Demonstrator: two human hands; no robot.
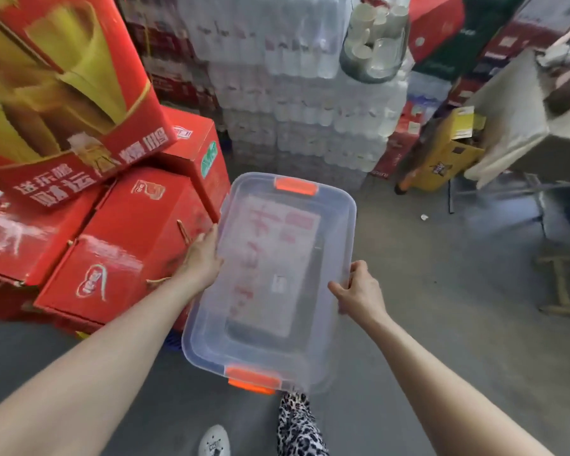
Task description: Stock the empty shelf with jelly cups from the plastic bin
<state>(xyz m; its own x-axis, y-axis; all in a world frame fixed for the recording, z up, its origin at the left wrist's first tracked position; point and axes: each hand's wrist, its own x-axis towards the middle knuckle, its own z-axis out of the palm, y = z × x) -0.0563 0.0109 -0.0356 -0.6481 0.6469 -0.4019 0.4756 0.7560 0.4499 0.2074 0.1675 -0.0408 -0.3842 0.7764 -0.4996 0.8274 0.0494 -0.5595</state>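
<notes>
- The plastic bin (334, 212), its lid shut and orange latches (296, 186) at its near and far ends, hangs lengthwise between the two hands, above the grey floor (441, 291).
- The left hand (201, 255) clasps the bin's left long rim. The right hand (359, 291) grips the right rim, thumb on the lid. Both arms stretch forward.
- Red cartons (129, 241) crowd the bin's left side, stacked bottle packs (310, 126) stand beyond it, and bare floor lies to the right.
</notes>
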